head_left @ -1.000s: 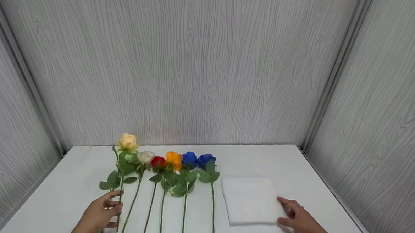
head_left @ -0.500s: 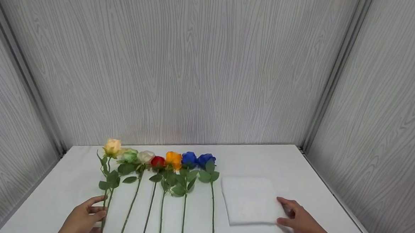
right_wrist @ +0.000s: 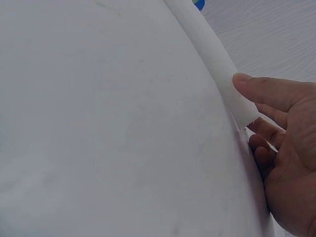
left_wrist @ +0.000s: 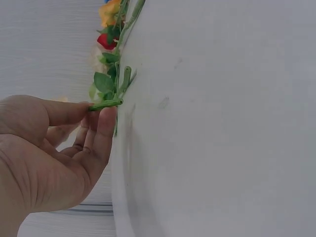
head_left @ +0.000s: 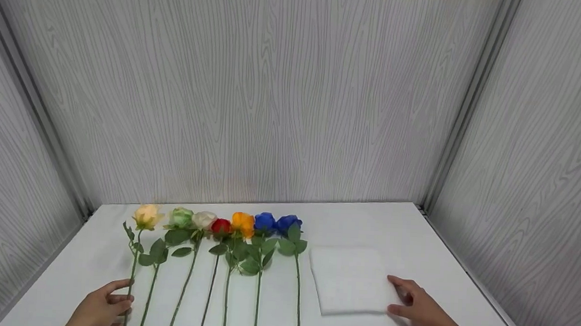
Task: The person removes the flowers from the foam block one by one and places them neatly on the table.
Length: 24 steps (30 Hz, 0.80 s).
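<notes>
My left hand pinches the stem of a pale yellow rose between thumb and fingers, at the left end of a row of roses. In the left wrist view, the green stem's cut end shows between the thumb and fingertips. A green rose lies just right of it. At the other side, my right hand is at the right edge of a folded white cloth-like sheet. In the right wrist view, the thumb touches the sheet's edge, and the fingers lie loosely bent near its corner.
Beside the green rose lie a white rose, a red rose, an orange rose and two blue roses, stems toward the front. Grey wood-patterned panels enclose the white table at back and sides.
My left hand has carried the yellow rose leftward and down, from over the green rose to the left of it. My right hand and the white sheet have stayed put.
</notes>
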Tool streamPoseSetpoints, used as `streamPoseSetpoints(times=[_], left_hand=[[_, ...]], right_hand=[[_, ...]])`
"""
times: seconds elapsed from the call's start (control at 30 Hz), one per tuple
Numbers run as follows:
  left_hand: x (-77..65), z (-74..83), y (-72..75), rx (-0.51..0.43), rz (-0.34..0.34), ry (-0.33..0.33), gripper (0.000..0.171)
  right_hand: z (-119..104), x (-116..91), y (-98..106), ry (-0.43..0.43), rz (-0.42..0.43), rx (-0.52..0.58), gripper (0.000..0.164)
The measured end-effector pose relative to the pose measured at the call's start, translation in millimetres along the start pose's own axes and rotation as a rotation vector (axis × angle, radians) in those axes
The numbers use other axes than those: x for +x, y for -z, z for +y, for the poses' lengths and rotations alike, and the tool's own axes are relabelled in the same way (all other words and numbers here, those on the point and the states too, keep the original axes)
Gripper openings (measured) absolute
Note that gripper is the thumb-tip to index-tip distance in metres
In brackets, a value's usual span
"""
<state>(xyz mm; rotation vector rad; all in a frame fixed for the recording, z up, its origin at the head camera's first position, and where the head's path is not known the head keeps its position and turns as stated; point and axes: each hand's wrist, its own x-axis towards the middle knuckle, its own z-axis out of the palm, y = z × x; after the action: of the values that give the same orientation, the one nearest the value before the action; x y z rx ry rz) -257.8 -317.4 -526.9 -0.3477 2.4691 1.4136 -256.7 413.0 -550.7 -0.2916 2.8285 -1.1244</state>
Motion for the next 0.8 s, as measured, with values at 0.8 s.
streamPoseSetpoints(times=[0.8], left_hand=[[23.1, -6.0, 8.0, 0.075, 0.010, 0.040, 0.064]], right_hand=[[0, 0, 0, -0.028, 0.007, 0.000, 0.080]])
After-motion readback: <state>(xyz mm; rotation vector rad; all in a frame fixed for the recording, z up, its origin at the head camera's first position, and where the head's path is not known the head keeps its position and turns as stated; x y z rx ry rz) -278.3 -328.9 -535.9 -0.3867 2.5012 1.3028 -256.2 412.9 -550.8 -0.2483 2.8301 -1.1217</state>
